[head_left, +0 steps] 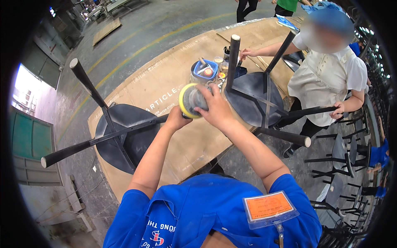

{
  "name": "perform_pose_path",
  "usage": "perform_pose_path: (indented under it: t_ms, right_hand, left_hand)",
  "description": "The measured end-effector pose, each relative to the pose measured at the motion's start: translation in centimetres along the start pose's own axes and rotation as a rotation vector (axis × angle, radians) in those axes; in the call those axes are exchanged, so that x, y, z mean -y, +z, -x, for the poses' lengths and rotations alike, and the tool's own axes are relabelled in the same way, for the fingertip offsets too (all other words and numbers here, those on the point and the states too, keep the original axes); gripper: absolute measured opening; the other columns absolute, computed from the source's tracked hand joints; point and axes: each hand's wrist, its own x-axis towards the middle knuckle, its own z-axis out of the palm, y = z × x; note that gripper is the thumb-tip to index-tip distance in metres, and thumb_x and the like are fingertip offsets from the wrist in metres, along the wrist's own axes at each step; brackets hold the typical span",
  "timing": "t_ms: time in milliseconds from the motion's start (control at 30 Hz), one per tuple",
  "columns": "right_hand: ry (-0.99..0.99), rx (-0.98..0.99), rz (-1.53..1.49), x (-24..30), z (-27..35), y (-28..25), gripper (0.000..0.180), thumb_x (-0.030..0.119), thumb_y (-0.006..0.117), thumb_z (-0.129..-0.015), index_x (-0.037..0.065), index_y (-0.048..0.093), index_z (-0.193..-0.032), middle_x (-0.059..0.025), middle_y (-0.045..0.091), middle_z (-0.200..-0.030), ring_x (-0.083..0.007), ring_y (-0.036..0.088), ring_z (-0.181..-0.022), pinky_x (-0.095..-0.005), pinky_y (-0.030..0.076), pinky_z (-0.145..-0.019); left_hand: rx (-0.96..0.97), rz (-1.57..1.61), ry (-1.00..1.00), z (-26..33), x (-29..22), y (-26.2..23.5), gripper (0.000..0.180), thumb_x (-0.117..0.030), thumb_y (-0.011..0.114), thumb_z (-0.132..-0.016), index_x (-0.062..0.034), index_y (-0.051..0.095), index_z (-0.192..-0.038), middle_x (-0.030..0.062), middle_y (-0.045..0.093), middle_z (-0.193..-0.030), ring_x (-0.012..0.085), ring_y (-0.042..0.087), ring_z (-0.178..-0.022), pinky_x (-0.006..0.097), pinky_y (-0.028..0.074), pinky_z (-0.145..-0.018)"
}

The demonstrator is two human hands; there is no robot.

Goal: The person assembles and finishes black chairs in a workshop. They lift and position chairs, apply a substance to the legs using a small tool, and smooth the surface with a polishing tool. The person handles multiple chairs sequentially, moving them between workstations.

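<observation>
A round hand sander (191, 100) with a yellow pad sits between both my hands above the cardboard-covered table (194, 144). My right hand (215, 108) wraps over its grey body from the right. My left hand (175, 118) grips it from below, under the yellow pad's edge. A black stool (118, 134) lies upside down on the table at my left, legs pointing outward. A second upturned black stool (252, 97) stands just right of the sander, one leg rising beside my right hand.
A blue tub (204, 71) and small jars stand behind the sander. A person in a white top (326, 70) across the table holds the right stool's legs. Several black stools are stacked at the right (351, 165). Grey concrete floor with a yellow line lies beyond.
</observation>
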Motion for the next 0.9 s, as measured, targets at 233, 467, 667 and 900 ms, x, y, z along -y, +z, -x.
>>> perform_pose_path:
  t_ms: [233,467,667,900]
  right_hand:
    - [0.126,-0.131,-0.270,-4.9,0.1,-2.2,0.074,0.015,0.080,-0.065,0.013,0.043,-0.129,-0.0163,0.047,-0.123,-0.0323,0.052,-0.111,-0.0378,0.045,-0.092]
    - [0.029,-0.038,-0.529,-5.9,6.2,3.0,0.079,0.012,0.080,-0.066,0.005,0.037,-0.131,-0.0138,0.045,-0.124,-0.0263,0.044,-0.118,-0.0359,0.035,-0.101]
    - [0.029,-0.243,-0.618,-3.2,11.1,7.1,0.080,0.008,0.080,-0.064,0.006,0.035,-0.129,-0.0162,0.041,-0.122,-0.0306,0.045,-0.112,-0.0376,0.035,-0.098]
    - [-0.004,-0.230,-0.745,-2.8,11.9,6.1,0.082,0.006,0.079,-0.065,0.006,0.031,-0.131,-0.0178,0.039,-0.123,-0.0303,0.045,-0.113,-0.0390,0.036,-0.098]
  left_hand:
    - [0.005,-0.021,0.042,-0.1,-0.3,-0.4,0.034,-0.008,0.073,-0.060,-0.0038,0.062,-0.092,0.0148,0.064,-0.083,0.0274,0.063,-0.077,0.033,0.049,-0.070]
    - [0.015,-0.020,0.016,-0.2,0.0,-0.2,0.035,-0.008,0.076,-0.059,-0.0042,0.061,-0.091,0.0143,0.064,-0.082,0.0303,0.062,-0.076,0.035,0.048,-0.068]
    - [0.020,-0.022,0.017,-0.2,0.2,-0.3,0.035,-0.009,0.077,-0.058,-0.0054,0.061,-0.089,0.0144,0.064,-0.083,0.0317,0.061,-0.077,0.035,0.048,-0.068]
    - [-0.008,-0.048,0.056,-0.2,0.3,-0.2,0.033,-0.011,0.076,-0.058,-0.0055,0.060,-0.087,0.0142,0.063,-0.081,0.0326,0.061,-0.077,0.037,0.048,-0.068]
